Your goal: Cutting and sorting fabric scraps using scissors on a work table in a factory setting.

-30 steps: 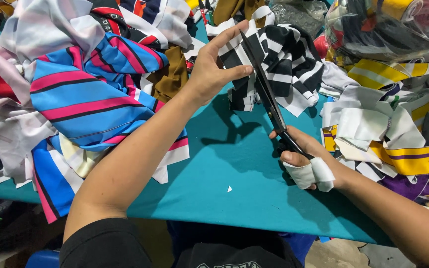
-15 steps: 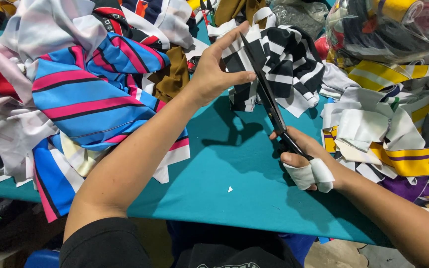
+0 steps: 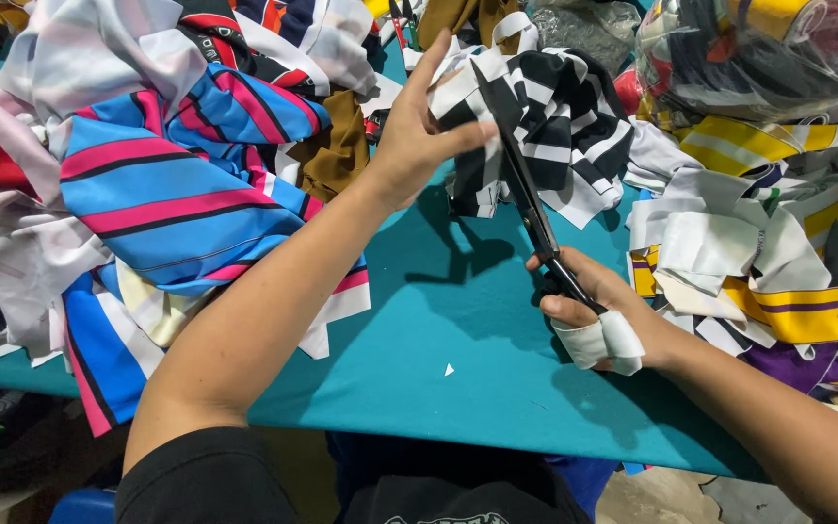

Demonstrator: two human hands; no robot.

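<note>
Centrally, I am gripping a pair of black scissors (image 3: 526,194) in my right hand (image 3: 589,311), fingers closed through the handles, the thumb wrapped in white tape. Running up and away from that grip, the long blades are meeting a piece of black-and-white striped fabric (image 3: 560,126); whether the blades are parted or closed I cannot tell, as they are showing as a single dark line. Just beyond the blade tips, my left hand (image 3: 419,136) is pinching the near edge of the striped fabric between thumb and fingers, holding it raised off the surface. Beneath both hands, the teal table (image 3: 419,388) is lying bare, with one small white scrap (image 3: 449,369) resting on it below the scissors. Farther out on the left-hand side, a blue cloth with pink stripes (image 3: 167,194) is draping over the table edge, a brown piece (image 3: 337,150) lying just beside it. Outward past the right hand, a heap of white, yellow and purple offcuts (image 3: 758,252) is piling up, with a clear plastic bag (image 3: 758,53) of cloth behind it.
</note>
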